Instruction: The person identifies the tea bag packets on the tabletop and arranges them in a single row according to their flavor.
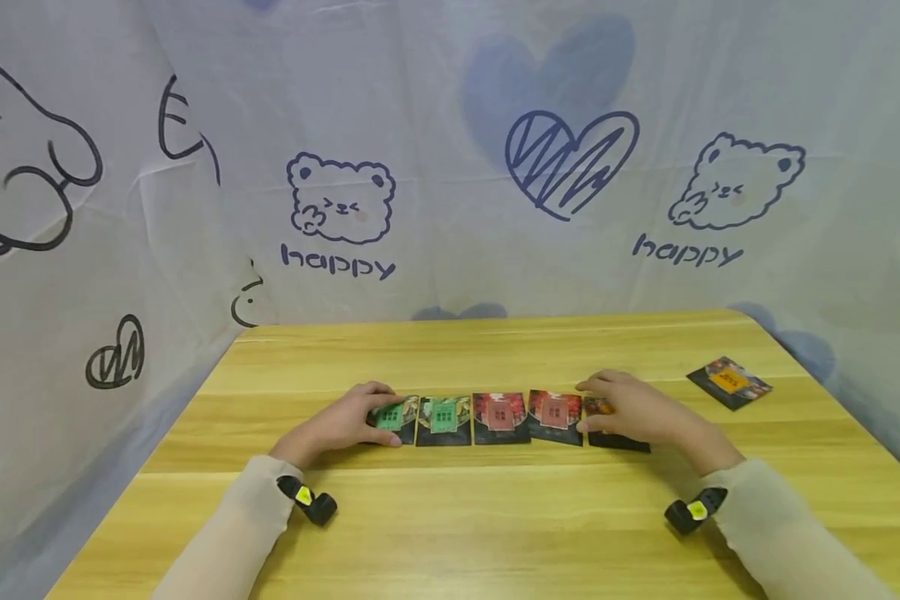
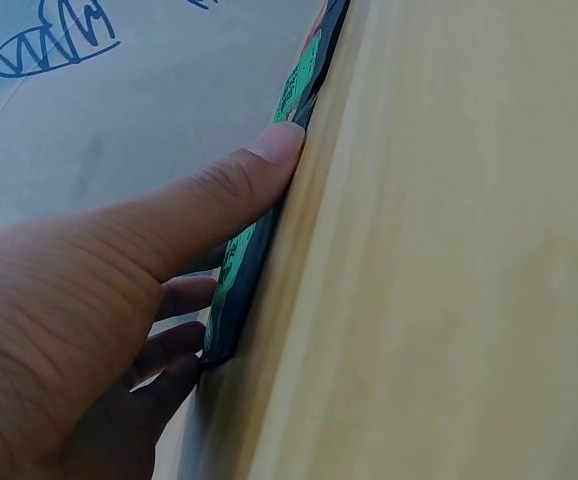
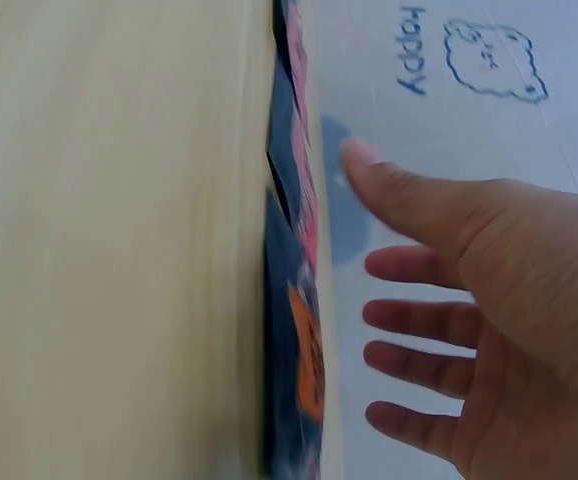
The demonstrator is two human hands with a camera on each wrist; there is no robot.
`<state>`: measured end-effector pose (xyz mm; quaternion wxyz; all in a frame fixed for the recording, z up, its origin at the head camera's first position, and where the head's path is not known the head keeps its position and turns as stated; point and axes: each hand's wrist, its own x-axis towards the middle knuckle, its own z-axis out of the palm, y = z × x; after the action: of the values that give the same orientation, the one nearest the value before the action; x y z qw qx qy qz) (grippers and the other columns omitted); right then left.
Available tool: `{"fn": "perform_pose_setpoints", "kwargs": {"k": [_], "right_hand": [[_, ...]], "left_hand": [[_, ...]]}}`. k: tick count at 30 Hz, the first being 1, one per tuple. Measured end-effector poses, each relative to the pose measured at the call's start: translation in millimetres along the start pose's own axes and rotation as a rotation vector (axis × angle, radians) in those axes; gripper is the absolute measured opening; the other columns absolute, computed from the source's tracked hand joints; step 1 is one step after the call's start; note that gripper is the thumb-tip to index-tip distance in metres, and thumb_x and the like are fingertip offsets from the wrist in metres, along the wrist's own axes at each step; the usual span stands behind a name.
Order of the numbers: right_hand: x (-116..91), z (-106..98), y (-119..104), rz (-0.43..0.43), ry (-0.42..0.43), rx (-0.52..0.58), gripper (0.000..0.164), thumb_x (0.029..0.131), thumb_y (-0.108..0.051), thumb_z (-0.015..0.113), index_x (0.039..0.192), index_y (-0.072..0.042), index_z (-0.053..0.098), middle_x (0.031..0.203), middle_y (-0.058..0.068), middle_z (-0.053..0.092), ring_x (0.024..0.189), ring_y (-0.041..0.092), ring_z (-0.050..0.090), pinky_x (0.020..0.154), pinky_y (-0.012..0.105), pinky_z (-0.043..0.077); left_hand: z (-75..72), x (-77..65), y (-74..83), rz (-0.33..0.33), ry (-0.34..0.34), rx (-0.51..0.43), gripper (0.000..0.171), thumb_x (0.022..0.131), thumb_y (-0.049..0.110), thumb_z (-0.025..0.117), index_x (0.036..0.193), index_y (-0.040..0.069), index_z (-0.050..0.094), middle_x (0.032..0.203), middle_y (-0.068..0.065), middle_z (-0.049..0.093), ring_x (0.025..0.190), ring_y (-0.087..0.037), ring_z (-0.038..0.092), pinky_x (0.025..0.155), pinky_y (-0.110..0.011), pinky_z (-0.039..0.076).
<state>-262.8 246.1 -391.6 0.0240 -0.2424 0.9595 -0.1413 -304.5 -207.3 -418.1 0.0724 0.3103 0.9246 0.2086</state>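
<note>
Five flat square packets form a side-by-side row on the table. At its left end my left hand [image 1: 348, 418] touches a green-labelled packet [image 1: 392, 421], the thumb along its near edge and the other fingers at its outer side. Beside that lies a second green-labelled packet [image 1: 445, 419], followed by two red-labelled packets, one [image 1: 501, 419] level and the other [image 1: 555, 417] slightly askew. My right hand [image 1: 633, 410] hovers over the dark end packet with an orange label [image 3: 309, 350], covering much of it in the head view. Its fingers are spread and hold nothing in the right wrist view.
Another dark packet with an orange label [image 1: 729, 382] lies apart, turned at an angle, toward the table's far right. The wooden table [image 1: 450, 517] ends at the back against a white cloth [image 1: 450, 250] with bear and heart drawings.
</note>
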Motion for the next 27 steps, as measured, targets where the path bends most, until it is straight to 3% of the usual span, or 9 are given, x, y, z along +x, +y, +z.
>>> {"fn": "perform_pose_setpoints", "kwargs": {"k": [6,11,23,27], "right_hand": [[11.7,12.2,-10.7,-0.026,-0.037,-0.019,0.068,0.088,-0.053,0.066,0.137,-0.007,0.056,0.130,0.014,0.055,0.113,0.032,0.055,0.092,0.051,0.046],[14.5,16.3,-9.8,-0.039,-0.073,-0.010,0.069,0.088,-0.051,0.068,0.139,-0.007,0.054,0.132,0.015,0.055,0.116,0.033,0.055,0.094,0.052,0.045],[14.9,12.6,-2.4,-0.088,-0.098,0.042,0.069,0.088,-0.044,0.071,0.141,-0.006,0.051,0.136,0.017,0.053,0.122,0.038,0.051,0.097,0.056,0.042],[10.7,6.8,-0.7,-0.070,-0.085,0.037,0.072,0.086,-0.046,0.072,0.142,-0.005,0.051,0.138,0.020,0.050,0.123,0.040,0.049,0.097,0.057,0.041]], "left_hand": [[-3.4,-0.6,3.2,0.003,-0.002,-0.014,0.076,0.083,0.050,0.074,0.144,0.011,0.051,0.142,-0.015,0.043,0.130,-0.036,0.039,0.102,-0.053,0.039],[-3.2,-1.6,4.8,-0.001,-0.006,-0.018,0.077,0.083,0.051,0.073,0.145,0.011,0.050,0.142,-0.015,0.043,0.130,-0.036,0.039,0.102,-0.053,0.039],[-0.2,-1.0,0.7,-0.008,0.001,-0.016,0.077,0.082,0.050,0.075,0.145,0.014,0.050,0.143,-0.013,0.043,0.131,-0.034,0.039,0.103,-0.052,0.039],[-0.5,0.0,0.0,0.005,0.001,-0.016,0.077,0.083,0.051,0.074,0.145,0.013,0.050,0.143,-0.014,0.043,0.130,-0.035,0.039,0.102,-0.053,0.039]]}}
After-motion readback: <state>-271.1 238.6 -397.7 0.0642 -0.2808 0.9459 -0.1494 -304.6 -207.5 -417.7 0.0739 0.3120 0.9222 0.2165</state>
